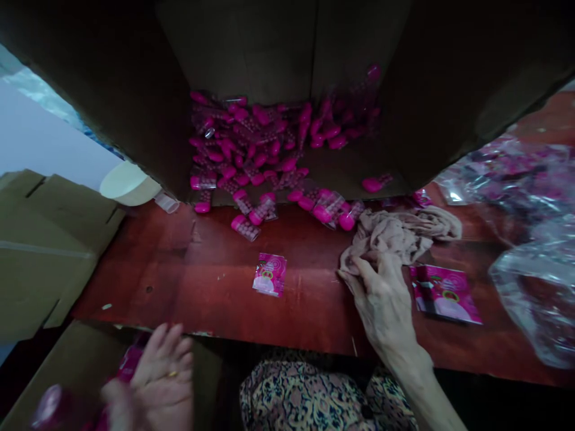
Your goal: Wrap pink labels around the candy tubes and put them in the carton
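Observation:
My right hand point(381, 293) reaches over the red table and pinches the edge of a crumpled beige cloth point(395, 233). Palm up, my left hand point(157, 383) is at the lower left below the table edge, fingers stretched, with nothing held in it. Pink packaging, partly blurred, lies beside and behind that hand. A small pink printed packet point(270, 275) lies mid-table, and more pink packets point(449, 293) are right of my right wrist. Many pink-capped clear bottles point(251, 143) fill the bottom of an open cardboard box, and several have spilled onto the table.
The large cardboard box point(278, 54) stands on its side at the back of the red table point(179, 287). A pale round container point(130, 184) is at its left, near cardboard flaps point(45, 251). Clear plastic bags point(539, 287) with pink contents lie at right.

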`<state>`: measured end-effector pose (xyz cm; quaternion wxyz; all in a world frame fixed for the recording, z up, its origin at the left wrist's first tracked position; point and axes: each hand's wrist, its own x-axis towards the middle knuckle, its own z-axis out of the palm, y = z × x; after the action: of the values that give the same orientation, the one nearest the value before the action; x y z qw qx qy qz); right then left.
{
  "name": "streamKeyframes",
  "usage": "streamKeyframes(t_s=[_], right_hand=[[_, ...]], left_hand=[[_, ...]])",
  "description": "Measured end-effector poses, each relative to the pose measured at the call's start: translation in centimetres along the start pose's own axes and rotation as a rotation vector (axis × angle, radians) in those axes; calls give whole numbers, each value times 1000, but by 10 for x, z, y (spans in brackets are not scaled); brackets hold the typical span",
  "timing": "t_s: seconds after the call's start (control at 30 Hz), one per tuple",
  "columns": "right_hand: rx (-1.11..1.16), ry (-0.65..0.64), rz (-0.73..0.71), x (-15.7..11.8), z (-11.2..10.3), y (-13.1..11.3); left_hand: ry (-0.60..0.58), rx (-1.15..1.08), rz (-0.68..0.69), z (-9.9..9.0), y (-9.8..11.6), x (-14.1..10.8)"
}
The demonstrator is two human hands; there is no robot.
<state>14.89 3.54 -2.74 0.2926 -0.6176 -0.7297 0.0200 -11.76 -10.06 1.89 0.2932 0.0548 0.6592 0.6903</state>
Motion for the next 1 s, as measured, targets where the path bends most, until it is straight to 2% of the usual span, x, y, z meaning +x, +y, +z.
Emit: streamKeyframes(t_s=[0.07, 0.13, 0.17, 0.27, 0.33, 0.4, 0.47, 0.57, 0.63, 0.73, 0.77, 0.83, 0.87, 0.93, 1.0], right_hand=[[46, 30, 13, 1, 2, 0], [174, 51, 52, 2, -1, 3], [249, 49, 74, 3, -4, 5], [457, -24, 141, 5, -13, 16], [554, -74, 192, 4, -15, 24], [629, -84, 267, 3, -15, 30], [684, -65, 343, 1, -12, 33], [693, -33, 391, 1, -9, 33], [656, -16, 369, 1, -9, 30], [605, 6, 318, 3, -8, 25], [587, 13, 303, 4, -7, 25], [555, 19, 275, 5, -6, 26], [542, 15, 256, 5, -6, 26], [508, 1, 210, 5, -7, 26], [438, 16, 168, 4, -10, 21]], left_hand=[[-165, 55, -67, 39, -17, -18], [-450, 184, -72, 87, -33, -39], [-581, 272, -24, 110, -41, -49], [-889, 576, 315, 163, -64, -71], [-1006, 720, 605, 179, -80, -77], [-1044, 807, 857, 184, -93, -78], [-1032, 876, 1011, 184, -102, -77], [-1011, 923, 1073, 187, -104, -74], [-1039, 927, 1004, 191, -97, -74], [-1085, 866, 748, 191, -76, -66], [-1048, 823, 667, 188, -66, -58], [-860, 802, 620, 178, -47, -33], [-692, 798, 605, 173, -38, -17], [-422, 860, 677, 167, -24, 19], [-274, 1003, 745, 166, -18, 51]])
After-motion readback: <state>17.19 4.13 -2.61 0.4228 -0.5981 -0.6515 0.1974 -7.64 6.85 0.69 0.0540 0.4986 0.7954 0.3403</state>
